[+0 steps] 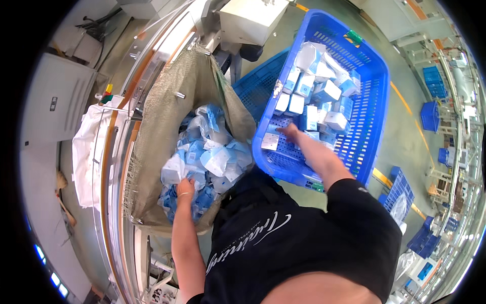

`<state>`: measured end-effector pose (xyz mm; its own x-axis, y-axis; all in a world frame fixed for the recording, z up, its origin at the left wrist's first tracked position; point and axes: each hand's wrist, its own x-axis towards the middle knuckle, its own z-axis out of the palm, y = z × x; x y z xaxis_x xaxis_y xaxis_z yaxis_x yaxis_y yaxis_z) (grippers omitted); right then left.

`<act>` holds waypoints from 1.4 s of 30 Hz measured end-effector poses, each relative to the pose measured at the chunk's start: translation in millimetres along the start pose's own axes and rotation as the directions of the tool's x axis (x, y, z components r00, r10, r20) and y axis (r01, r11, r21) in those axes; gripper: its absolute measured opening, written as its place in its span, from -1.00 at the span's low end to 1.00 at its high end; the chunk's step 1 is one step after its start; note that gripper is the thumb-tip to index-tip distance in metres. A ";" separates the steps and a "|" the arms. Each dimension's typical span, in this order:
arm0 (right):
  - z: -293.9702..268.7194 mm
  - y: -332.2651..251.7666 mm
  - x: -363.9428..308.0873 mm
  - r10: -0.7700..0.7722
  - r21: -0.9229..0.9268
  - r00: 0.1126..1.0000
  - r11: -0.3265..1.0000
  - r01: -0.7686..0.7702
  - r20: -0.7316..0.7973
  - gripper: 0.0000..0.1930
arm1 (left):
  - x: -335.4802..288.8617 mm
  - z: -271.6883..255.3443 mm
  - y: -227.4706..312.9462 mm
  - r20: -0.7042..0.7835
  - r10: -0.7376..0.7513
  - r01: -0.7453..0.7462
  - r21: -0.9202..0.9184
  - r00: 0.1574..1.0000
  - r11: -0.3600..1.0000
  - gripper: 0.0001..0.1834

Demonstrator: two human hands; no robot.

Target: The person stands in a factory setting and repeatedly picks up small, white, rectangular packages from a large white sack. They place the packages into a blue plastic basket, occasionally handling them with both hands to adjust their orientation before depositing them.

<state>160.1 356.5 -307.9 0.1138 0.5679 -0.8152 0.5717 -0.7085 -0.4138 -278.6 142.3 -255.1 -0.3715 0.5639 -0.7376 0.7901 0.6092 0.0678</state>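
My left hand is inside a woven sack, fingers closed at the lower edge of a crumpled white carton. Around it lie flattened and crushed blue-and-white cartons. My right hand reaches into a blue plastic basket, low over its perforated bottom, with fingers stretched toward a light-blue carton. Part of these fingers is hidden. A white carton lies just nearer than the hand. Several unopened-looking white-and-blue boxes are piled in the basket's far part.
Another blue crate sits partly under the basket. To the left, a metal-edged conveyor frame runs beside the sack, with a white bag hanging there. A white machine housing stands ahead. More blue crates stand to the right.
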 end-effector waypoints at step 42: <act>88.9 -240.7 -438.4 -0.156 0.371 -0.662 -0.724 0.581 0.733 -0.62 | -272.7 -152.8 47.5 -0.479 0.536 -0.593 -0.804 0.695 0.050 -0.69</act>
<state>-99.6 240.9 113.0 -0.7600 -0.5725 0.3075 -0.6494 0.6875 -0.3250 -214.3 102.6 51.9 -0.0680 0.9858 -0.1538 -0.1320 0.1439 0.9807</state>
